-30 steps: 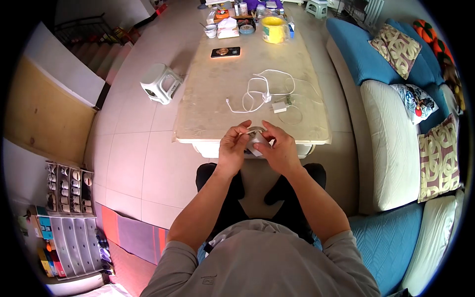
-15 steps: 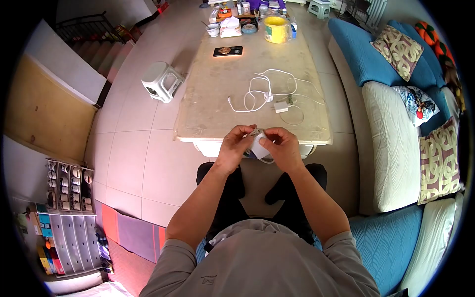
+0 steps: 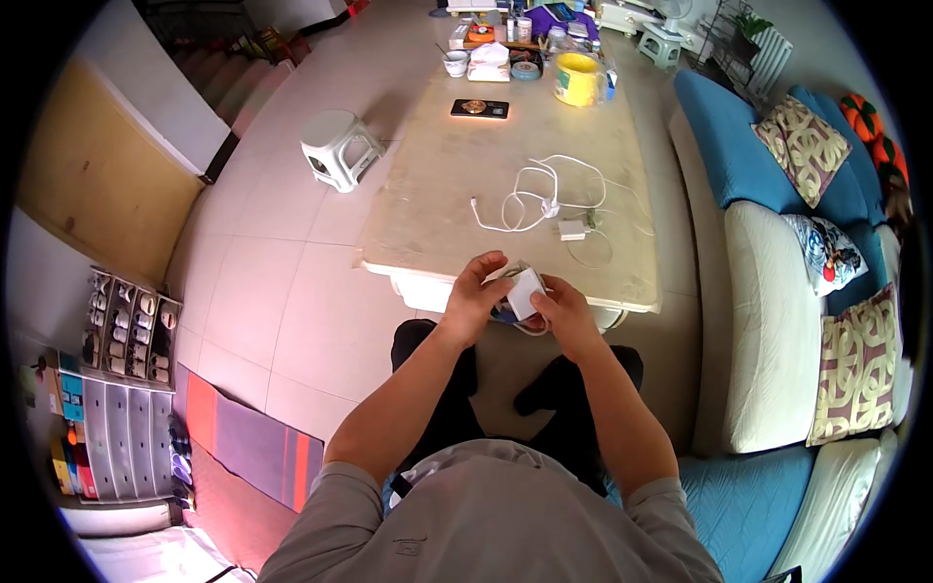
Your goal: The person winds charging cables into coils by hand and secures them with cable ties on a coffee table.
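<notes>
A white, block-shaped power adapter [image 3: 525, 293] is between my two hands, just over the table's near edge. My right hand [image 3: 566, 313] grips it from the right, with the thumb pressed on its face. My left hand [image 3: 473, 303] holds its left side, thumb against the edge and fingers curled partly behind. A pale cable [image 3: 533, 331] loops below the block, partly hidden by my hands. Beyond them on the table lie a loosely coiled white cable [image 3: 513, 229] and a small white charger plug [image 3: 571, 230] with a thin cord.
The long table [image 3: 428, 233] carries a phone [image 3: 479, 109], a tissue pack [image 3: 489, 64], a cup [image 3: 455, 65] and a yellow container [image 3: 579, 80] toward its far end. A white stool [image 3: 340, 151] stands to the left. A blue sofa [image 3: 724, 126] runs along the right.
The adapter has turned, so its broad white face shows more. My left fingers have opened slightly. The whole view has shifted and tilted a little.
</notes>
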The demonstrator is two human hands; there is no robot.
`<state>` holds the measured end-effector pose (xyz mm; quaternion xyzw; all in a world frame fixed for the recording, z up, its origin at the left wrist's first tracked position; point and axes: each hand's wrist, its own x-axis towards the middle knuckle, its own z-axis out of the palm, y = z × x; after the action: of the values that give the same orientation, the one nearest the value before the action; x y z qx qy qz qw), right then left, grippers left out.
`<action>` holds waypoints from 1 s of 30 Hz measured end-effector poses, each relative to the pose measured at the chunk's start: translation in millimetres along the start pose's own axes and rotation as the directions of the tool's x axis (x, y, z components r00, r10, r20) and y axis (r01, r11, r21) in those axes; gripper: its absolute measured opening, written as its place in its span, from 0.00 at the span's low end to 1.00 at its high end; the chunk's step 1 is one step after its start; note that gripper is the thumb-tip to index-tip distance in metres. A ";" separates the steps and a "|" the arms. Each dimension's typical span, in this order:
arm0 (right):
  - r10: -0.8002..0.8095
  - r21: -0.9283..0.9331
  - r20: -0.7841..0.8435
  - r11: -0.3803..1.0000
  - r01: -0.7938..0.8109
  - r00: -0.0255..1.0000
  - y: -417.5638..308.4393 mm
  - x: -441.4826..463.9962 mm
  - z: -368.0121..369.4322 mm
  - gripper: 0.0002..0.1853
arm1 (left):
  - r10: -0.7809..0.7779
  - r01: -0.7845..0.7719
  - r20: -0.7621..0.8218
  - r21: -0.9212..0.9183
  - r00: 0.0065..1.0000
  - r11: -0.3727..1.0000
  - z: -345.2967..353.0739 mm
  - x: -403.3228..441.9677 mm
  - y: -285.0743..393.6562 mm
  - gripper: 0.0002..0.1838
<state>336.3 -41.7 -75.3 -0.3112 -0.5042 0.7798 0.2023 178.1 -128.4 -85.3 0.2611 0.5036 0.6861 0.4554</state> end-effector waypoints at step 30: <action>-0.234 -0.635 -0.016 0.754 0.171 0.972 98.4 131.5 -122.1 0.08 | 0.065 0.276 -0.366 0.795 0.928 0.539 -158.3 142.4 -34.7 0.29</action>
<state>325.1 81.4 -238.4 -0.3406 -0.7561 0.5244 0.1933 -2.7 -71.0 -188.2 0.2871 0.8568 0.3682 0.2189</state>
